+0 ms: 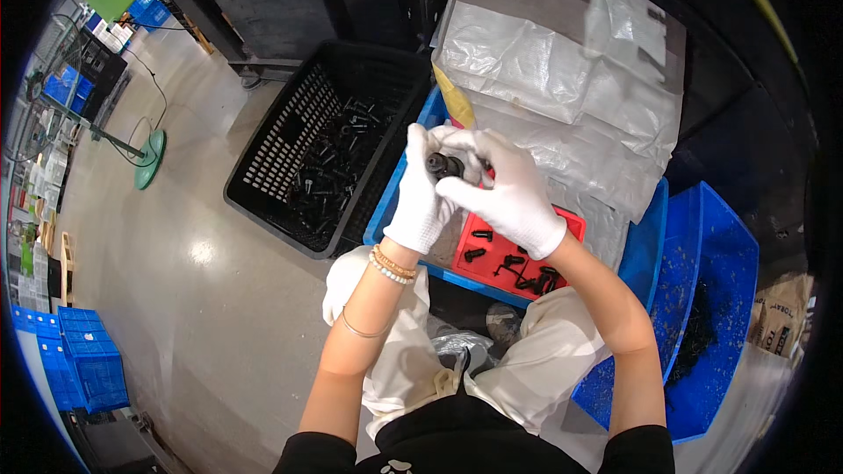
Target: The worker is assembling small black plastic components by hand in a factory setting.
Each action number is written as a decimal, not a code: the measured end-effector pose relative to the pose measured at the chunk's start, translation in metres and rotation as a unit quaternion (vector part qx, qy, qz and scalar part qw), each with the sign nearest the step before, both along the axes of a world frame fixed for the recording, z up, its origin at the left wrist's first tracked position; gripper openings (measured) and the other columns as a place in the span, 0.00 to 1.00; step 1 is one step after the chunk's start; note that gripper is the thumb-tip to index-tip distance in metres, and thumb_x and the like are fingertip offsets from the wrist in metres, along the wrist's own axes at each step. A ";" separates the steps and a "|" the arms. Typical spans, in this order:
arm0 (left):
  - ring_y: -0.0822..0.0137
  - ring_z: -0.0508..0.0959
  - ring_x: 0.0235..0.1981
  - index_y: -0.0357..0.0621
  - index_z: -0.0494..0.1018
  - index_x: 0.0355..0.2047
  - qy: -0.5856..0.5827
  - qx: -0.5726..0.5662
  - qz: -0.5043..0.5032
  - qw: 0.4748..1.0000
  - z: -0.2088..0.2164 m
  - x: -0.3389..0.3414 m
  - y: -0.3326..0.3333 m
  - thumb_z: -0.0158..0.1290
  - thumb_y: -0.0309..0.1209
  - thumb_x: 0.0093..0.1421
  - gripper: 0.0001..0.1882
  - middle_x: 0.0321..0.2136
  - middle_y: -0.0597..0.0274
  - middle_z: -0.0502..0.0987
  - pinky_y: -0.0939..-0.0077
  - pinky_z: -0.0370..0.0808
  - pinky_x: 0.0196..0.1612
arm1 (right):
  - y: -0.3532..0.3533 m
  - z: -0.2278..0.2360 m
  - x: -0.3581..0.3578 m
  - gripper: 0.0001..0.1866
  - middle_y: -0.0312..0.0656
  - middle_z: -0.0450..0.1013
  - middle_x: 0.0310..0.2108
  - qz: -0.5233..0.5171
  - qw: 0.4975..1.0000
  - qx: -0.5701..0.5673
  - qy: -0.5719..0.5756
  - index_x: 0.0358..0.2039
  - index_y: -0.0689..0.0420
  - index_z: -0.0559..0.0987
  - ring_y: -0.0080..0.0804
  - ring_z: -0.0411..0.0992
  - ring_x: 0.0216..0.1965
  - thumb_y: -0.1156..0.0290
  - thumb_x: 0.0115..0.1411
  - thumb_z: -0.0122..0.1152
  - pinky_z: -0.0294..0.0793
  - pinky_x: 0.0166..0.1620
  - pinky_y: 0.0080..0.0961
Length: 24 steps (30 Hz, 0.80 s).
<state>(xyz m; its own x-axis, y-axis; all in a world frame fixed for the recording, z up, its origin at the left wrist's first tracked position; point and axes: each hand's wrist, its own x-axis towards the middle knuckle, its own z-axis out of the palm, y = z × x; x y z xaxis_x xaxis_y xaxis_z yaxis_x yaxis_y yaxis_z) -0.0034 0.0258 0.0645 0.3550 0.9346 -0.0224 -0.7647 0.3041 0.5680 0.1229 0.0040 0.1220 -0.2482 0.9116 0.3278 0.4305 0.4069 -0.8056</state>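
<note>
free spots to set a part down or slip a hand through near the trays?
Bare floor left of the black crate, out to the stacked blue crates. Some bare bottom at the red tray's left end. Crowded: left hand and right hand hold a black part above the trays; black crate part-filled with parts; plastic sheet covers the blue bin.

We are on a factory or workshop floor, in a parts-sorting spot. We see a glossy grey concrete floor (176,237), a black perforated plastic crate (290,136) full of small black parts, a shallow red plastic tray (479,250) with more of them, stacked blue plastic crates (83,355) at the floor's left edge, and grey plastic sacking (562,70).
</note>
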 end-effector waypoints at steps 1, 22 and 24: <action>0.66 0.76 0.30 0.43 0.68 0.37 0.018 0.004 -0.006 1.000 -0.002 0.001 0.000 0.36 0.56 0.61 0.27 0.32 0.60 0.73 0.74 0.76 0.32 | 0.001 -0.005 0.000 0.16 0.43 0.72 0.32 -0.001 1.000 0.001 0.000 0.37 0.58 0.76 0.36 0.72 0.35 0.66 0.47 0.61 0.69 0.38 0.28; 0.75 0.69 0.12 0.39 0.65 0.42 0.177 0.058 -0.040 0.982 0.012 -0.003 -0.007 0.38 0.41 0.64 0.17 0.18 0.62 0.69 0.87 0.65 0.12 | 0.018 -0.021 0.028 0.10 0.32 0.70 0.27 0.142 0.967 -0.111 0.180 0.34 0.59 0.74 0.16 0.65 0.29 0.76 0.48 0.54 0.65 0.35 0.16; 0.74 0.65 0.06 0.42 0.63 0.45 0.125 0.046 -0.089 0.987 0.011 -0.002 -0.005 0.40 0.45 0.63 0.20 0.13 0.63 0.68 0.89 0.60 0.08 | 0.017 -0.019 0.021 0.14 0.34 0.70 0.30 0.064 0.980 -0.055 0.178 0.38 0.58 0.73 0.16 0.65 0.31 0.74 0.49 0.53 0.66 0.38 0.16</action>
